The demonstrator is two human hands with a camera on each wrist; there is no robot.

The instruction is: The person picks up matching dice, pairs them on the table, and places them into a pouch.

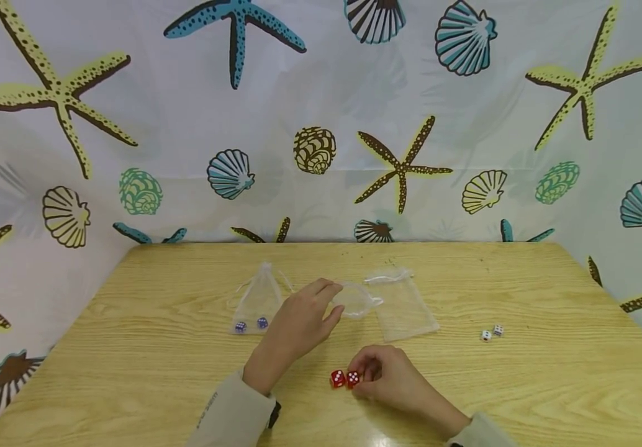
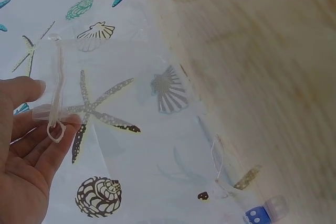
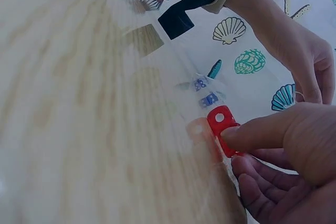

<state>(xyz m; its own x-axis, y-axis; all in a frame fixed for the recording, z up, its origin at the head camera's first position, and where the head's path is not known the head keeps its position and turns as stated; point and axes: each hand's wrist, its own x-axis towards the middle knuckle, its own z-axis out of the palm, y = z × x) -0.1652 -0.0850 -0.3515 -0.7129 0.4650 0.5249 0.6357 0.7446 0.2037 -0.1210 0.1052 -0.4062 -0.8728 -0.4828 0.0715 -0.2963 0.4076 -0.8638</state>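
The rim of the sheer bag [image 2: 59, 72] is held raised by the left hand [image 1: 310, 313] — thumb and fingertips stand apart, presumably to keep the mouth spread. One red die [image 1: 352, 379] is pinched on the table [image 1: 153, 385] by the right hand [image 1: 390, 379], just beside a second red die [image 1: 338, 379], probably for control. The exact left-hand contact (transparent fabric) cannot be confirmed; the pinched die is partly covered by fingers.
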